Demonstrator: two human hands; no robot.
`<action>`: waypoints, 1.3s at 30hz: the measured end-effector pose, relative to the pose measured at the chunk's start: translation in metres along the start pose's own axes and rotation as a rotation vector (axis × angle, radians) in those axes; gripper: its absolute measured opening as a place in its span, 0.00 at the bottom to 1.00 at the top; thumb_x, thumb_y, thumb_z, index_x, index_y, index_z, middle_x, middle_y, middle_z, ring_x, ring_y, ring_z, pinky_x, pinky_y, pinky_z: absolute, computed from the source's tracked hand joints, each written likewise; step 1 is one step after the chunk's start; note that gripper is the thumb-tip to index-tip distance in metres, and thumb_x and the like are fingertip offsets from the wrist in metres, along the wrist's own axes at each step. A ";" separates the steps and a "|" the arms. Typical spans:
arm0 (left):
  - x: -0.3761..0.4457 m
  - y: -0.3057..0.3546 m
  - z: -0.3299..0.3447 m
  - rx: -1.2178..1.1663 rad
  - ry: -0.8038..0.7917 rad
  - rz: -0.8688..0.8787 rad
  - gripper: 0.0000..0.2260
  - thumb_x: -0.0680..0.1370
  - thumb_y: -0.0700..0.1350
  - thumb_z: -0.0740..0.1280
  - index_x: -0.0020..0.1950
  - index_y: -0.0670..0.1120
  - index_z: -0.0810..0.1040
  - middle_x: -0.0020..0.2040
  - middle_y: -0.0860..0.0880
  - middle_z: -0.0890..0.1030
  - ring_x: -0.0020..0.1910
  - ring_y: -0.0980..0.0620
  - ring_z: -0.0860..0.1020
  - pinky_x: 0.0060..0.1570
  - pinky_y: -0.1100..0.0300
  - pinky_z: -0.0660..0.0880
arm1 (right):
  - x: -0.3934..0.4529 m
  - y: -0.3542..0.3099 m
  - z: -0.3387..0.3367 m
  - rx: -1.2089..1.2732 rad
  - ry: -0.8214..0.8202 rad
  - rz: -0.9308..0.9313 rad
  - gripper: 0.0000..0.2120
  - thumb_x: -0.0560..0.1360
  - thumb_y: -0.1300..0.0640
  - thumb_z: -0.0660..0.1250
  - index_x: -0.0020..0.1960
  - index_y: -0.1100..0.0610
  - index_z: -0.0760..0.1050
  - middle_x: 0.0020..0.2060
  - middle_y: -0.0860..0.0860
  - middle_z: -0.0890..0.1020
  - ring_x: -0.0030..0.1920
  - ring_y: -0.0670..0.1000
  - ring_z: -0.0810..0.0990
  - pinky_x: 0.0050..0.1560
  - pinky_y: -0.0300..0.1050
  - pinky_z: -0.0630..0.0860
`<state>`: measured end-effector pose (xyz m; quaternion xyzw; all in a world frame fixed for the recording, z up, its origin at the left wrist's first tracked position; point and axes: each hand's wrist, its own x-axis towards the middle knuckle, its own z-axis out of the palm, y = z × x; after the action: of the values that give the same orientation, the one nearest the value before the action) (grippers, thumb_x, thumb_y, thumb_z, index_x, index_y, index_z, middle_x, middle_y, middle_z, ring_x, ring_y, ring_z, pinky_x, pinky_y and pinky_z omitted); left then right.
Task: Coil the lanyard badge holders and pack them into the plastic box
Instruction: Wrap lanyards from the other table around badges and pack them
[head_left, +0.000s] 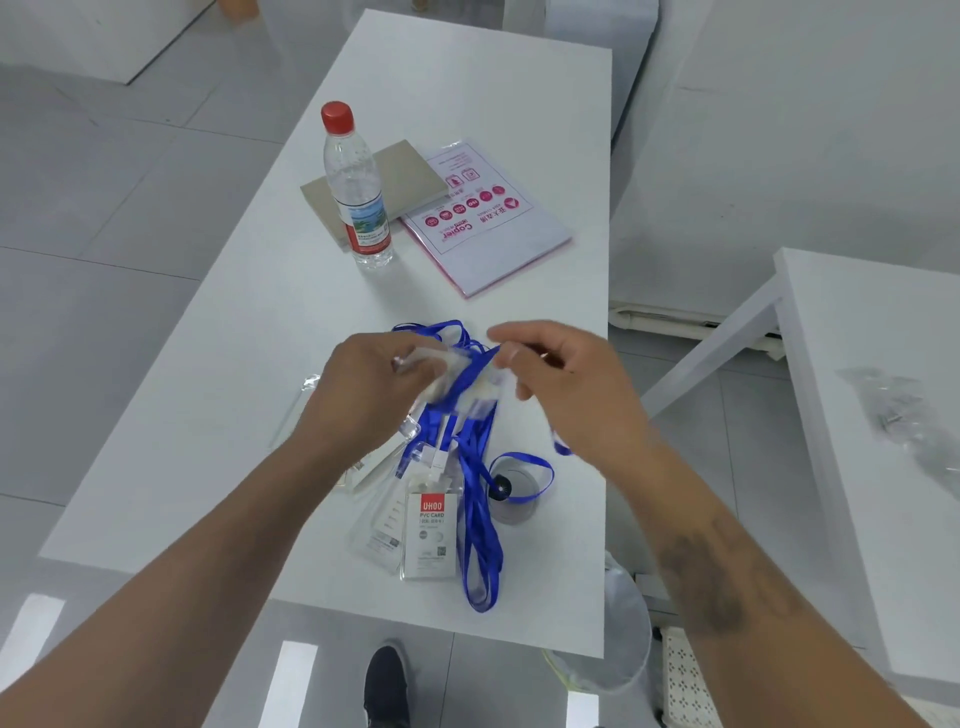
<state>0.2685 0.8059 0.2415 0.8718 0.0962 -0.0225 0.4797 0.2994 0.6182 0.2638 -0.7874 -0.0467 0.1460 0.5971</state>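
Above the white table (218, 415), my left hand (374, 384) holds a clear badge holder (452, 374) with blue lanyard strap wound around it. My right hand (556, 384) pinches the blue strap (480, 358) just right of the holder. More blue lanyards (480, 519) lie in a tangled heap under my hands. Several clear badge holders lie with them, one with a red UHOO card (431, 535). A clear plastic box (306, 410) shows partly behind my left hand, at the table's left side.
A water bottle with a red cap (356, 187) stands farther back on a grey board (410, 176). A pack of copier paper (483, 223) lies beside it. A second white table (883, 415) with a plastic bag (904, 410) stands to the right. A bin (618, 634) is below the table's near right corner.
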 end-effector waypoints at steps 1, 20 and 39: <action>-0.002 0.001 -0.005 -0.045 -0.104 -0.032 0.12 0.78 0.43 0.69 0.43 0.62 0.82 0.39 0.54 0.85 0.39 0.56 0.82 0.39 0.63 0.78 | 0.004 0.000 -0.004 0.014 0.022 0.000 0.10 0.78 0.62 0.65 0.51 0.49 0.82 0.40 0.46 0.84 0.33 0.38 0.78 0.37 0.29 0.72; -0.075 0.056 0.087 -0.260 -0.198 -0.177 0.06 0.78 0.42 0.70 0.48 0.53 0.85 0.42 0.51 0.86 0.42 0.51 0.83 0.43 0.57 0.83 | -0.116 0.035 -0.077 -0.606 0.044 0.015 0.05 0.69 0.44 0.73 0.39 0.44 0.82 0.39 0.40 0.77 0.45 0.40 0.74 0.40 0.35 0.68; -0.187 0.171 0.208 -0.510 -0.342 -0.266 0.06 0.77 0.41 0.70 0.50 0.50 0.85 0.46 0.48 0.87 0.43 0.54 0.84 0.43 0.58 0.82 | -0.228 0.072 -0.238 0.028 0.185 0.258 0.16 0.66 0.49 0.79 0.37 0.58 0.75 0.30 0.50 0.76 0.30 0.47 0.73 0.31 0.41 0.72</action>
<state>0.1287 0.5142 0.2965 0.6870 0.1298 -0.2063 0.6846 0.1433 0.3206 0.2930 -0.7885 0.1119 0.1491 0.5861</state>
